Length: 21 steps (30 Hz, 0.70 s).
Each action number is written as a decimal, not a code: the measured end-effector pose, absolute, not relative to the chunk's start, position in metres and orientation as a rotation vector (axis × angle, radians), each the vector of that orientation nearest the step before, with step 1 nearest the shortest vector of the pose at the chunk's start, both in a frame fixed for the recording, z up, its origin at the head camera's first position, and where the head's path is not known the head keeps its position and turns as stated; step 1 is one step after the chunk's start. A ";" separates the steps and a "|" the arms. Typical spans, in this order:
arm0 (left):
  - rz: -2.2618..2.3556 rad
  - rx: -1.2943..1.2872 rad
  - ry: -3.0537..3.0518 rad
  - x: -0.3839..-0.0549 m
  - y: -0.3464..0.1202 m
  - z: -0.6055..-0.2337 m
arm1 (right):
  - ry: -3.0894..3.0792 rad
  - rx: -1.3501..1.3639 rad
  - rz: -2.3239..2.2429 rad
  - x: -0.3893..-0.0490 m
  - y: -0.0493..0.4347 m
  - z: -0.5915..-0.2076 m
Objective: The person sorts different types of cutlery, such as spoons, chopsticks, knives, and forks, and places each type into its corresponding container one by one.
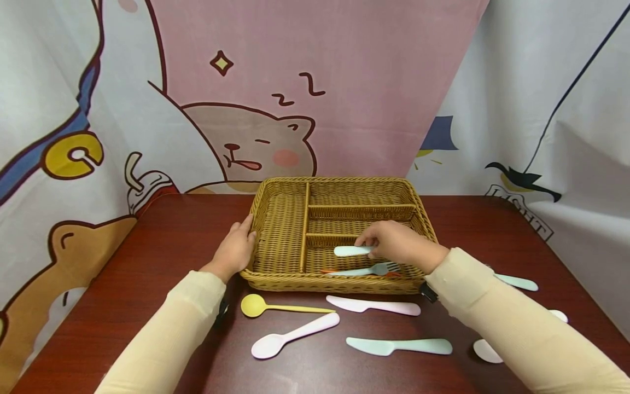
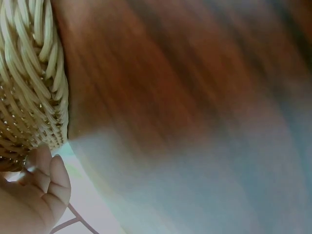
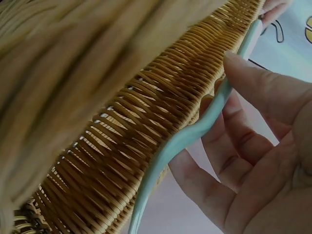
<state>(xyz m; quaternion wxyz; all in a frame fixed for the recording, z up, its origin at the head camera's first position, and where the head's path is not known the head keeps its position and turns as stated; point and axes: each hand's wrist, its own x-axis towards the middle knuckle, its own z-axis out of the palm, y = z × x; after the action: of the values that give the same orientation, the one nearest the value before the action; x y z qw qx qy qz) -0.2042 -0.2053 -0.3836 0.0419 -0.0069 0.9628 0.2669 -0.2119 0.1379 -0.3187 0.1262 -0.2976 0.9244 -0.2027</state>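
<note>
A wicker cutlery tray (image 1: pixel 303 257) with several compartments stands before me. My right hand (image 1: pixel 394 243) pinches a mint-green piece of cutlery (image 1: pixel 350 251) above the front right compartment. The right wrist view shows its bent neck (image 3: pixel 185 137) edge-on between thumb and fingers; its kind I cannot tell. Below it in that compartment lie a pale blue-green fork (image 1: pixel 364 271) and an orange fork (image 1: pixel 331 270), partly covered. My left hand (image 1: pixel 235 246) rests against the tray's left side, and the left wrist view shows its loosely bent fingers (image 2: pixel 59 178) at the woven wall.
On the table in front of the tray lie a yellow spoon (image 1: pixel 252 305), a pink spoon (image 1: pixel 268 346), a pink knife (image 1: pixel 374 305) and a mint knife (image 1: pixel 398 346). Around the right sleeve show a mint handle (image 1: pixel 519 282) and a pale rounded end (image 1: pixel 486 351). A printed curtain (image 1: pixel 374 82) hangs behind.
</note>
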 end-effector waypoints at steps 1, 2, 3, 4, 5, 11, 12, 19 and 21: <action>0.818 -0.021 2.947 -0.204 -0.205 -0.384 | 2.680 -0.871 -0.586 -0.213 0.137 -0.320; 0.819 -0.024 2.947 -0.204 -0.205 -0.384 | 2.673 -0.867 -0.576 -0.214 0.137 -0.321; 0.820 -0.026 2.947 -0.204 -0.206 -0.384 | 2.667 -0.864 -0.569 -0.215 0.136 -0.322; 0.820 -0.028 2.947 -0.204 -0.206 -0.384 | 2.663 -0.864 -0.558 -0.215 0.136 -0.324; 0.820 -0.030 2.947 -0.204 -0.206 -0.384 | 2.660 -0.868 -0.548 -0.216 0.135 -0.325; 0.818 -0.033 2.945 -0.205 -0.206 -0.385 | 2.650 -0.909 -0.481 -0.218 0.132 -0.327; 0.819 -0.033 2.944 -0.205 -0.206 -0.385 | 2.644 -0.909 -0.473 -0.218 0.131 -0.327; 0.822 -0.031 2.938 -0.205 -0.206 -0.384 | 2.624 -0.846 -0.370 -0.216 0.123 -0.331; 0.823 -0.033 2.938 -0.205 -0.206 -0.384 | 2.635 -0.853 -0.331 -0.215 0.123 -0.333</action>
<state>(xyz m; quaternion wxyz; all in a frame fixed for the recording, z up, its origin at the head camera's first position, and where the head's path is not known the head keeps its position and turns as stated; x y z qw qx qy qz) -0.2050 -0.2061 -0.3844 0.0450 -0.0108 0.9619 0.2694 -0.2154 0.1227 -0.3326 0.1754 -0.3011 0.9300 -0.1170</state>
